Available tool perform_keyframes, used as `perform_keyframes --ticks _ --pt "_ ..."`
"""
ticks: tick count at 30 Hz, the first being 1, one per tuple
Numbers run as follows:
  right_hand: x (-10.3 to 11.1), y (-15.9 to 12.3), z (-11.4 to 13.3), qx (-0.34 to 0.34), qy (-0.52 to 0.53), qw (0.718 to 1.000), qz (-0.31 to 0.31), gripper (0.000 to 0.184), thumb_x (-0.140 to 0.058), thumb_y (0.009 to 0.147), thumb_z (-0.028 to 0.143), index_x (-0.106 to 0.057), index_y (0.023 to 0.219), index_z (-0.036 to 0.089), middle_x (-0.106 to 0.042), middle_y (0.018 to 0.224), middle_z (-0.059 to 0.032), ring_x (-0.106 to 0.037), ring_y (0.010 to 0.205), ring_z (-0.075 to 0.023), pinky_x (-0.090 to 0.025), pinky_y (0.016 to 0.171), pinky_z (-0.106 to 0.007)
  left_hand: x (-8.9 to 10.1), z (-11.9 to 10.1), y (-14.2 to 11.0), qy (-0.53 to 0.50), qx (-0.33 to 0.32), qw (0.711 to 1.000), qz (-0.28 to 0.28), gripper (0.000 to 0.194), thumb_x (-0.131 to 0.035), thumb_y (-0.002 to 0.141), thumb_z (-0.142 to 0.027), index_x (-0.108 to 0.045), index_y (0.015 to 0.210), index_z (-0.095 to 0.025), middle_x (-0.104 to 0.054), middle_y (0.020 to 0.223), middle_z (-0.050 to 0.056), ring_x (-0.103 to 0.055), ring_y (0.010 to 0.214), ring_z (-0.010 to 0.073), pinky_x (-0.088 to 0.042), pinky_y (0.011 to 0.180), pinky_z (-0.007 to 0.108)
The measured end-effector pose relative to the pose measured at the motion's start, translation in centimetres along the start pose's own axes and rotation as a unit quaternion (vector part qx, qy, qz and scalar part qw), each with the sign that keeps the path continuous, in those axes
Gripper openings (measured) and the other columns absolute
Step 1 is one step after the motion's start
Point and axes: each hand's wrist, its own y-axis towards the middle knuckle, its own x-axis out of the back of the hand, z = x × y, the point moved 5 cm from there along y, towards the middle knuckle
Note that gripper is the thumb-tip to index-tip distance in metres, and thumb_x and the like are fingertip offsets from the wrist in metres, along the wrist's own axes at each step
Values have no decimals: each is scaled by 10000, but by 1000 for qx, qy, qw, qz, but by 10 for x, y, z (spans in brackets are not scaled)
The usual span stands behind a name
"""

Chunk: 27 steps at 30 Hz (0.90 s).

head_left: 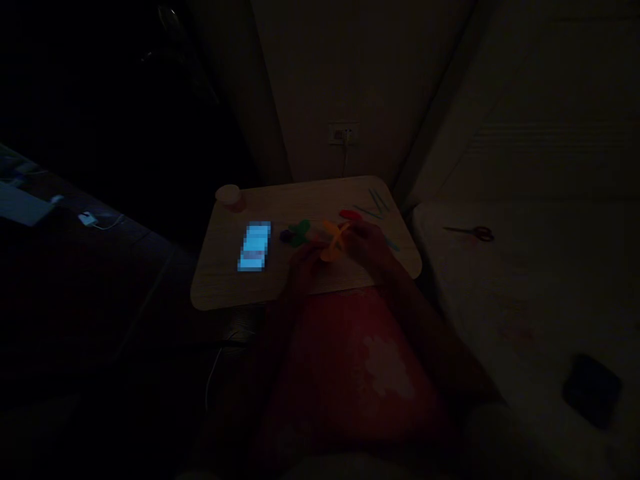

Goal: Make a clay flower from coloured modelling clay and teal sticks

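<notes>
Over a small table, in dim light, my left hand (305,261) and my right hand (367,241) are close together, with an orange petal-shaped piece (330,253) between them. The fingers of both hands are closed at its edges; its material is too dark to tell. Just beyond my right fingers lies a red rounded piece (350,215). Left of the orange piece are a green leaf-like piece (301,231) and a small dark purple piece (286,236). Fine finger detail is lost in the dark.
The table (220,290) holds a lit phone (255,247), a pale cup (230,197) at its far left corner and several thin green sticks (373,200) at the far right. Scissors (473,232) and a dark blue object (593,390) lie on a pale surface to the right.
</notes>
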Motion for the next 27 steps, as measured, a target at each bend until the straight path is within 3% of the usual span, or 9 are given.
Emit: perform_keyframes --ticks 3,6,12,18,23,27 --pt "3 3 5 -7 29 999 21 325 -724 776 520 -738 866 207 -761 907 -59 -686 778 -195 -555 719 -326 -1 -1 -1 4 0 1000 9 323 -777 713 -453 -766 906 -195 -748 1045 76 -703 856 201 -555 651 261" --pt "11 10 13 9 -8 1000 28 303 -753 755 499 -730 800 200 -750 878 -51 -674 767 -191 -546 720 -323 -5 -2 -2 7 -4 1000 23 387 -790 715 -509 -771 930 -187 -755 1003 88 -697 785 187 -549 624 261" --pt "20 23 26 -10 -64 995 78 316 -771 742 483 -702 654 188 -682 677 -33 -662 747 -197 -512 668 -293 -8 -2 -2 37 -14 999 33 457 -776 743 -573 -762 990 -189 -754 1021 100 -708 838 217 -553 651 286" --pt "28 20 23 -76 0 995 69 350 -796 690 514 -718 666 174 -660 649 -30 -616 645 -169 -466 579 -275 -8 -2 -1 86 -59 990 90 444 -856 667 -428 -742 1033 -205 -725 1093 91 -683 984 256 -551 758 322" --pt "26 11 17 -132 45 989 56 361 -814 672 531 -728 683 180 -677 654 -47 -606 648 -170 -466 585 -277 -16 -10 -13 178 -160 961 136 634 -917 594 -283 -671 1173 -214 -677 1181 87 -646 1076 239 -528 862 322" --pt "20 6 20 -138 88 984 69 319 -843 640 488 -741 704 193 -726 764 -53 -643 751 -194 -499 682 -301 -21 -17 -18 233 -235 933 141 364 -828 748 -284 -698 1078 -198 -683 1123 81 -645 1054 225 -521 896 353"
